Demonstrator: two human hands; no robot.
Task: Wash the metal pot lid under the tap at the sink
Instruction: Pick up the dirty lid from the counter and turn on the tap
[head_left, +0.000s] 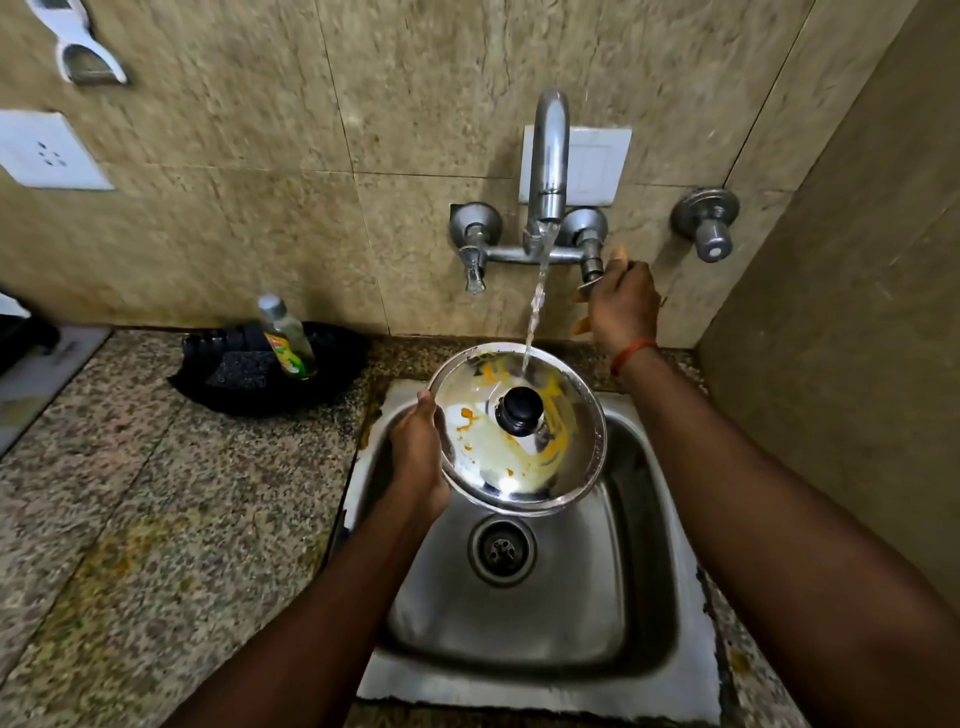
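Observation:
A round metal pot lid with a black knob and yellow-orange food smears hangs tilted over the steel sink. My left hand grips the lid by its left rim. Water runs from the chrome tap and strikes the lid's upper part near the knob. My right hand is raised to the wall, fingers closed around the right tap handle. A red thread circles that wrist.
A black dish with a scrubber and a dish soap bottle sits on the granite counter left of the sink. The left tap handle and a separate wall valve project from the tiled wall. A side wall stands close on the right.

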